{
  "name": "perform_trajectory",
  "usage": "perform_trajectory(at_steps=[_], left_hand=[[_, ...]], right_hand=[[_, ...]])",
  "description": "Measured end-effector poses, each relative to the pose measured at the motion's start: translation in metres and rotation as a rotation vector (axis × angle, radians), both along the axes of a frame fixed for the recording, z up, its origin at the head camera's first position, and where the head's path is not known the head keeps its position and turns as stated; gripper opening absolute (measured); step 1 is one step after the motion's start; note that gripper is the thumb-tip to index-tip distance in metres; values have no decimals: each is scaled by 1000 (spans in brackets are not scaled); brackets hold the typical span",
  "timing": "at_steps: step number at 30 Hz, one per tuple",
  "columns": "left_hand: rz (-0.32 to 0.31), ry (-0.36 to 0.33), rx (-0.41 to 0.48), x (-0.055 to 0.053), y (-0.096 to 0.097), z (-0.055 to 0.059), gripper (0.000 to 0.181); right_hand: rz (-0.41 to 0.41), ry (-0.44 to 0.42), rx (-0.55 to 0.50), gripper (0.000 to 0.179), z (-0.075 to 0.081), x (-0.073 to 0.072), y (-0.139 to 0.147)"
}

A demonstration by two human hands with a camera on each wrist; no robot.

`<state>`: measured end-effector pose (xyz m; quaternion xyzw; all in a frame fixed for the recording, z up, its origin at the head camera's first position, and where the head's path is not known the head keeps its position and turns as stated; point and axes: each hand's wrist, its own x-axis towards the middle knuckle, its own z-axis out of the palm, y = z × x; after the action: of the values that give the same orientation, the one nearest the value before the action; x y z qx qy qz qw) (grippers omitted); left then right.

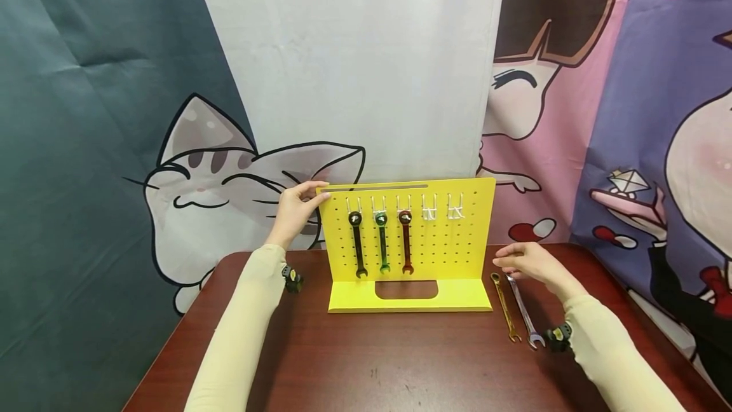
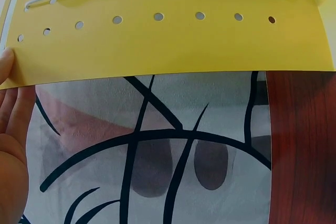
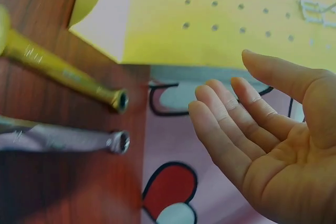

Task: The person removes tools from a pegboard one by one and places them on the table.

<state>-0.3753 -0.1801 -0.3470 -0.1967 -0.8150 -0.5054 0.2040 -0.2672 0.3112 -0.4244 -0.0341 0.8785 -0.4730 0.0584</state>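
A yellow pegboard (image 1: 483, 215) stands upright on its base. My left hand (image 1: 293, 212) grips its upper left corner, the thumb on the front face and the fingers behind the edge. From white hooks on the board hang a black wrench (image 1: 358, 247), a green wrench (image 1: 384, 243) and a red wrench (image 1: 406, 247). My right hand (image 1: 534, 264) is held above the table to the board's right, its fingers loosely bent around nothing. Just below it a gold wrench (image 3: 68, 72) and a silver wrench (image 3: 63, 139) lie side by side, ring ends toward the back.
Two more white hooks, a left one (image 1: 429, 207) and a right one (image 1: 455, 206), hold no wrench. The board's base (image 1: 349, 297) rests on a dark red wooden table (image 1: 366, 361). A printed cartoon curtain (image 1: 366, 68) hangs behind the table.
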Motion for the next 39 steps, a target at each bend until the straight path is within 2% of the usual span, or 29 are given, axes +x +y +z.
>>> perform_trajectory(at_steps=[8, 22, 30, 39], left_hand=[[2, 6, 3, -1, -1, -2, 28], [-7, 7, 2, 0, 3, 0, 27], [-2, 3, 2, 1, 4, 1, 28], [6, 18, 1, 1, 2, -1, 26]], right_hand=[[63, 26, -53, 46, 12, -3, -23], [82, 99, -130, 48, 27, -11, -64], [112, 130, -220, 49, 28, -17, -84], [95, 161, -292, 49, 19, -26, -108]])
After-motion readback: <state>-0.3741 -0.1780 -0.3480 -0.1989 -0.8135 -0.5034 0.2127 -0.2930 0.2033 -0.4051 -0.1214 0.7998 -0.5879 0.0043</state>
